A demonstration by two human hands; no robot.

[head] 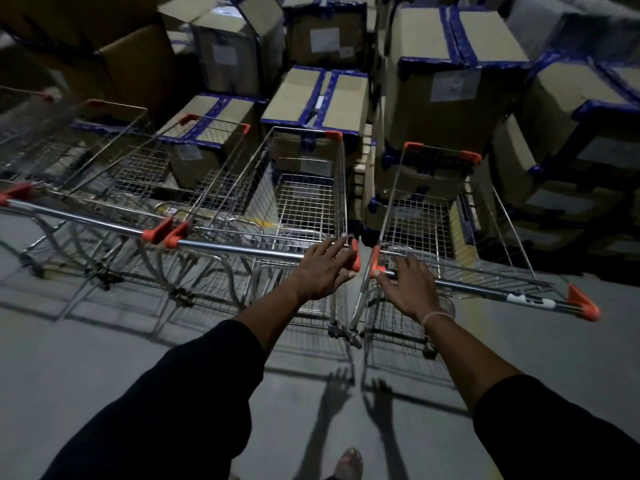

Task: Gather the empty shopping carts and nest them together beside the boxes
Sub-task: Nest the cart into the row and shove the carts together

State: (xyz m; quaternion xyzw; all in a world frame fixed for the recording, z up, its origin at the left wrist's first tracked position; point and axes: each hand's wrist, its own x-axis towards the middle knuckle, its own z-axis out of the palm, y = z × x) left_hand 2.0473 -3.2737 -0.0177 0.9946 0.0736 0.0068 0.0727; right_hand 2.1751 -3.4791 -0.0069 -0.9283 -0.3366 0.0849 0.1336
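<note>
foot (350, 462): bare, seen at bottom edge on grey floor (86, 358), between the two sleeved arms.
left hand (327, 268): fingers spread and straight, laid on right end of middle cart's (304, 202) handle bar, beside its orange end cap. Nothing gripped.
right hand (408, 289): fingers spread, fingertips touching left end of right cart's (426, 216) handle bar, thumb near the orange cap. Not curled round it. Thin band seen on the wrist.
hands vs carts: hands close together, one on each cart; the two handles almost meet between them, narrow gap.
middle cart: empty, basket pointed at boxes (443, 81).
right cart: empty, angled slightly right, front against the boxes.
left cart (114, 174): handle end touching middle cart's handle; further carts left of it, blurred.
boxes: cardboard, blue tape, stacked behind all the carts.
</note>
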